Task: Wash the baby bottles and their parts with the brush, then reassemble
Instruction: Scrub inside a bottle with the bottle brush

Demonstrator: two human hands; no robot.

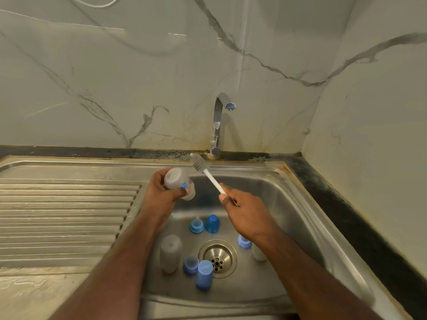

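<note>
head view, over the stainless steel sink basin (272,204). my left hand (159,192) has its grip curled round a clear plastic baby bottle with a blue print (179,182), held tilted above the basin's 10 o'clock edge, its base end turned toward me. my right hand (240,206) has its grip pinched on the white handle of a bottle brush with a grey bristle head (199,163); the brush slants up toward 11 o'clock, its head just beside the held bottle, whether touching i cannot tell. on the basin floor, round the round steel drain (217,255): at 12 o'clock a blue collar ring with a clear teat (196,225) and just beside it a dark blue dome cap (212,224); at 9 o'clock a second clear bottle standing on the floor (170,252); at 7 o'clock a blue ring (190,264) touching a light blue cap (204,274); at 3 o'clock another blue collar ring (244,242), partly hidden by my right forearm. a chrome tap (218,125) stands at the basin's 12 o'clock rim. the ribbed steel drainboard (64,215) lies at 9 o'clock, set in the bench.
</note>
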